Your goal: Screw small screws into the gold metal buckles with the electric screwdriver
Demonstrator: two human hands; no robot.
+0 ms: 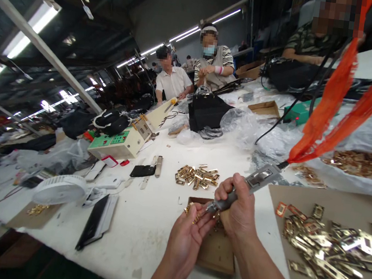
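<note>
My right hand (pixel 237 207) is wrapped round the grip of an electric screwdriver (pixel 251 184), whose tip points down-left at my left hand. My left hand (pixel 188 235) is cupped palm up and pinches a small gold metal fitting (pixel 189 209) under the tool's tip. Both hands hover over a brown cardboard piece (pixel 216 252) on the white table (pixel 141 224). An orange strap (pixel 332 107) and a black cable run from the tool's back end up to the right.
A pile of gold fittings (pixel 197 176) lies just beyond my hands; several more (pixel 325 247) are spread on brown board at right. A green-topped control box (pixel 118 142), white fan (pixel 59 188) and black bag (pixel 208 110) stand farther off. Three people work at the far side.
</note>
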